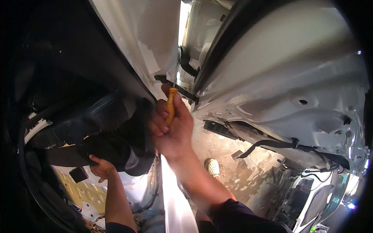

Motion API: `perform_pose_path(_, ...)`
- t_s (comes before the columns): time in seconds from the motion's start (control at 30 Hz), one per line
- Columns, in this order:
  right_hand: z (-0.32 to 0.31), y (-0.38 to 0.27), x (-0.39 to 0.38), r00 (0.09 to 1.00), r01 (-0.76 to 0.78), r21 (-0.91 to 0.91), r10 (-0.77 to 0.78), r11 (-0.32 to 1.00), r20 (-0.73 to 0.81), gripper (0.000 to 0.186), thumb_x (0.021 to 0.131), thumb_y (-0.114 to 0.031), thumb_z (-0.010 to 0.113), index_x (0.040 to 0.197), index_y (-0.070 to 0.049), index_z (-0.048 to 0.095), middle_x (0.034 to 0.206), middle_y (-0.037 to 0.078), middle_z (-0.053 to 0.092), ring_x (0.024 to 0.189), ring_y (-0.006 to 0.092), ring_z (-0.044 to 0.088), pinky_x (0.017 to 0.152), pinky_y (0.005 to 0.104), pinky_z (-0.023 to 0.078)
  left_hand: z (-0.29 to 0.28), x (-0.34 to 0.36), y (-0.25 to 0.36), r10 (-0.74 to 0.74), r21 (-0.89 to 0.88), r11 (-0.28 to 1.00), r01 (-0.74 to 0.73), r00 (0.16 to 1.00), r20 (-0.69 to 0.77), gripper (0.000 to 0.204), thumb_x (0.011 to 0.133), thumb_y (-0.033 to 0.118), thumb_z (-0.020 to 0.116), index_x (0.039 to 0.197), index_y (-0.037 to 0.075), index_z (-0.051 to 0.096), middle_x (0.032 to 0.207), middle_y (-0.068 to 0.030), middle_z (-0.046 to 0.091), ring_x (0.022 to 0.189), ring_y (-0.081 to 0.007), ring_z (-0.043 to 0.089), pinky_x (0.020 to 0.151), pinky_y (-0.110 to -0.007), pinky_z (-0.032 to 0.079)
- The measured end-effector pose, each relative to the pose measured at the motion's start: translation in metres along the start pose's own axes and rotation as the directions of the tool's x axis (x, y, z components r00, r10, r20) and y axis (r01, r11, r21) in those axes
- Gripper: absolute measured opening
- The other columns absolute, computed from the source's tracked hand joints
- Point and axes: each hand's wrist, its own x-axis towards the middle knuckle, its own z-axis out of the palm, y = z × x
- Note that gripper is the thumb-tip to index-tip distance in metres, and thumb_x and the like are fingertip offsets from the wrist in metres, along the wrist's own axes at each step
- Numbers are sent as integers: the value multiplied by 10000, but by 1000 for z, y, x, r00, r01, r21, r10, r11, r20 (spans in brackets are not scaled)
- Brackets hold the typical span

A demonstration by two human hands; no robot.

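r. hand point(173, 130) is clenched round a yellow-handled screwdriver w/ thin metal shank point(171, 105), shank pointing up past the fingers; can't tell if tip touches anything. just above r. hand, a flat dark bar point(187, 94) slants across by the shank, w/ a black ribbed tube point(189, 69) a bit farther up. to r. of that hand: big white painted metal car door point(279, 70); below-right, a light-coloured shoe point(212, 167) on stained concrete floor point(248, 174). l. hand point(103, 169), lower & left of r. hand, is at lower edge of a black flexible trim piece point(116, 151); can't tell if it's gripping. yellow metal panel point(83, 190) below-left of l. hand.
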Motion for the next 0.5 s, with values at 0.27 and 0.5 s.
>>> perform_pose_path(0.27, 11, 15, 5, 935, 199, -505, -317, 840, -158, 316, 1095, -300, 504, 1305, -77, 579, 658, -32, 426, 480, 52, 331, 432, 213, 246, 1, 3, -3, 17, 2, 1000, -17, 1000, -3, 979, 953, 827, 281, 1408, 3, 549, 1471, -159, 552, 1443, -336, 455, 1163, -743, 116)
perform_pose_path(0.5, 10, -23, -19, 965, 62, -664, -215, 745, -152, 366, 1077, -293, 551, 1334, -35, 593, 628, -57, 403, 473, 29, 293, 430, 210, 217, -7, -5, 3, 12, -12, 1000, -12, 1000, 0, 963, 953, 826, 284, 1370, 6, 568, 1426, -160, 582, 1406, -355, 493, 1151, -744, 135)
